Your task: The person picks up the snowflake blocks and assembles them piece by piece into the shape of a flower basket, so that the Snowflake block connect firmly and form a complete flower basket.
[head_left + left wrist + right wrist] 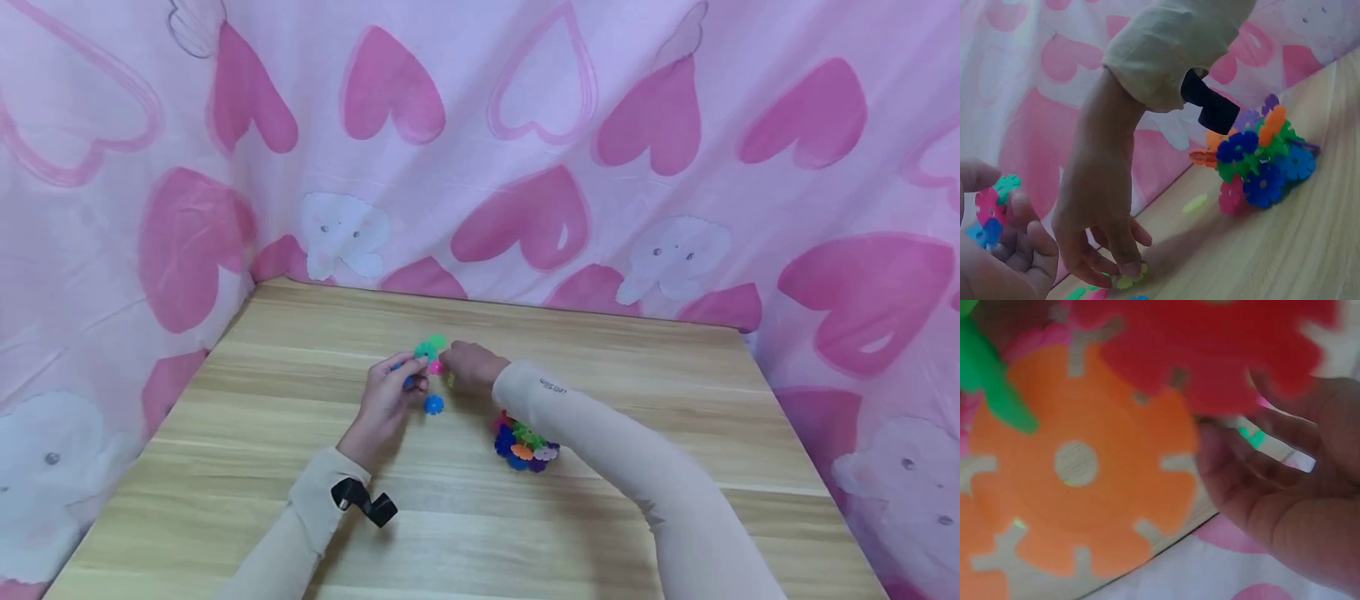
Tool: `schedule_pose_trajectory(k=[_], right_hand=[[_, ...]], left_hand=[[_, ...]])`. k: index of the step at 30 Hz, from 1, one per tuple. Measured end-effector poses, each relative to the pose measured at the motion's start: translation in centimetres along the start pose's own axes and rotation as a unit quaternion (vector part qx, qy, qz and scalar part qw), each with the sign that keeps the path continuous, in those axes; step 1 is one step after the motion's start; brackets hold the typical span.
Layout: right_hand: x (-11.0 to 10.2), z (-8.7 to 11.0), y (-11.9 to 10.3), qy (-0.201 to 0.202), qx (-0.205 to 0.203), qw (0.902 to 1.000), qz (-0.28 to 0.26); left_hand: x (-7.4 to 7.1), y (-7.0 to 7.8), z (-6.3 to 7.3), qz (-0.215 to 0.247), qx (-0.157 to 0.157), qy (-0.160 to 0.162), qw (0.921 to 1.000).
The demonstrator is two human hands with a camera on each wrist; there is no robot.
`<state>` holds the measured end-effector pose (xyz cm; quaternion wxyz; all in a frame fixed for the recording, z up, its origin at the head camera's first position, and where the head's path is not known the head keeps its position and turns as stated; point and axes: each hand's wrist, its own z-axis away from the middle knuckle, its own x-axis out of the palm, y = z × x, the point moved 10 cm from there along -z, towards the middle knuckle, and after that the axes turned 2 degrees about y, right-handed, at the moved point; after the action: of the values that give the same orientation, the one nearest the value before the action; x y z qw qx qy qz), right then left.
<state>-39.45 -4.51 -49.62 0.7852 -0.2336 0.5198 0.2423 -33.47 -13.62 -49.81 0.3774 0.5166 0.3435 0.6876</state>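
Observation:
My left hand [386,400] pinches a small group of joined plastic snowflake pieces; green [1007,185], pink [988,205] and blue [990,232] ones show between thumb and fingers. Just to its right, my right hand [472,365] reaches down to the table, fingertips right at a yellow snowflake piece [1132,277]. Loose pieces lie near the fingers: a pink one [1096,294], a bright green one [438,340] and a blue one [433,405]. In the right wrist view, large orange [1029,487] and red [1222,375] pieces partly cover the right hand [1297,487].
A colourful cluster of joined snowflake pieces [525,442] sits on the wooden table [480,525], below the right forearm. Another yellow piece [1195,204] lies beside that cluster. A pink heart-patterned curtain [517,208] hangs behind the table and along both sides.

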Motion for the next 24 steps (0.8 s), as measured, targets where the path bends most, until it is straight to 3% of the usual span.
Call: schedule_pose_trajectory(k=[3,9,13,16,20,24], right_hand=[[0.2,-0.2,-0.2,0.017,-0.002,0.9996,0.022],[0.9,-0.1,0.8,0.001,0.01,0.9983,-0.057],[-0.7,0.5,0.9,0.037,-0.035,0.9947,-0.089],[-3.4,1.6,0.8,0.092,-0.071,0.9808,-0.157],[-6.3,3.2,0.6,0.146,-0.095,0.9505,-0.257],[-7.2,4.0,0.1,0.172,-0.11,0.9379,-0.281]], left_hand=[[0.5,-0.4,0.1,0.003,-0.02,-0.028,0.9994],[1.4,-1.2,0.2,-0.009,-0.063,-0.09,0.9939],[1.7,-1.8,0.2,-0.012,-0.087,-0.103,0.9908],[1.4,-2.0,0.1,0.003,-0.1,-0.086,0.9912],[0.4,-2.0,-0.1,0.014,-0.105,-0.041,0.9935],[0.4,-1.9,-0.2,0.015,-0.11,-0.031,0.9933]])
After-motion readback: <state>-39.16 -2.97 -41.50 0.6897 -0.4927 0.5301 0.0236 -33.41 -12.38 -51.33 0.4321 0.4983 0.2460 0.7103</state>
